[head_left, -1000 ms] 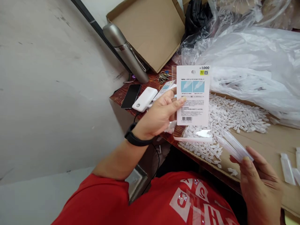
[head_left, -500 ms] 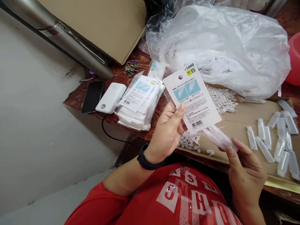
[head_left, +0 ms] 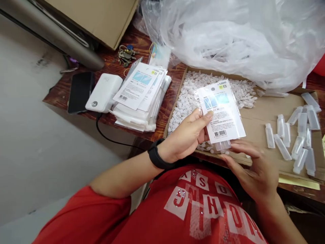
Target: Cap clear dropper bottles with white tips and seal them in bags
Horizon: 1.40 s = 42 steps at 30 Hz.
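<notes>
My left hand (head_left: pixel 189 137) pinches a clear plastic packet with a white printed card (head_left: pixel 223 118) between thumb and fingers. Translucent small squeeze bottles (head_left: pixel 222 145) stick out below the card's lower edge, the rest of them hidden behind it. My right hand (head_left: pixel 254 166) is beside those bottle ends, thumb and fingers apart. Whether its fingertips touch the bottles I cannot tell. Several loose bottles (head_left: pixel 302 123) lie on the cardboard to the right. A heap of small white nozzle tips (head_left: pixel 188 95) spreads behind the card.
A shallow cardboard tray (head_left: pixel 259 125) holds the tips and bottles. On its left are a stack of carded packets (head_left: pixel 142 101), a white power bank (head_left: pixel 104 92), a black phone (head_left: pixel 80 91) and keys (head_left: pixel 126 55). A large plastic bag (head_left: pixel 241 40) bulges behind.
The bottles have slid further behind the card, so only their ends show. My right hand has let go and its fingers have spread. The card is more upright and further right.
</notes>
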Tool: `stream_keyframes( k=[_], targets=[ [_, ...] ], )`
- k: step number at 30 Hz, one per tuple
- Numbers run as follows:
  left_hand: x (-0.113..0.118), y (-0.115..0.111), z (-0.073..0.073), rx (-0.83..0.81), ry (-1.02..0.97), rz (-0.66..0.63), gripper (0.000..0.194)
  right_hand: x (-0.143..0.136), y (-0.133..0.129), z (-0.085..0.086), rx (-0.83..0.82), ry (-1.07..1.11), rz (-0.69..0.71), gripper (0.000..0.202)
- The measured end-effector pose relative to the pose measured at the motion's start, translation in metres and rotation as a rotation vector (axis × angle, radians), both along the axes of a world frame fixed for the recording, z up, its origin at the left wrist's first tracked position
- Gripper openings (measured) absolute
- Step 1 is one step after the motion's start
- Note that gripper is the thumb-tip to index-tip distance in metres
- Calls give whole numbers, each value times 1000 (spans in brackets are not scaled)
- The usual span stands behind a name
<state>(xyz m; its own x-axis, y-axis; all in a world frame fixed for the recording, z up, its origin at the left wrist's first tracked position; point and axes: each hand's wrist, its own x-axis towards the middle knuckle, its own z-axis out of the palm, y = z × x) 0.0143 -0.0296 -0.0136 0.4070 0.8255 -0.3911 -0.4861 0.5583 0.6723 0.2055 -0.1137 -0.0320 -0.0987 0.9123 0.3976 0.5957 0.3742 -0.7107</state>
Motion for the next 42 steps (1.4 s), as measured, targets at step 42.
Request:
stream_keyframes(
  k=[42],
  targets=[
    [-17,-3,3,-86,-60,-311,54,17,2,12,-588,460,-73,50]
  ],
)
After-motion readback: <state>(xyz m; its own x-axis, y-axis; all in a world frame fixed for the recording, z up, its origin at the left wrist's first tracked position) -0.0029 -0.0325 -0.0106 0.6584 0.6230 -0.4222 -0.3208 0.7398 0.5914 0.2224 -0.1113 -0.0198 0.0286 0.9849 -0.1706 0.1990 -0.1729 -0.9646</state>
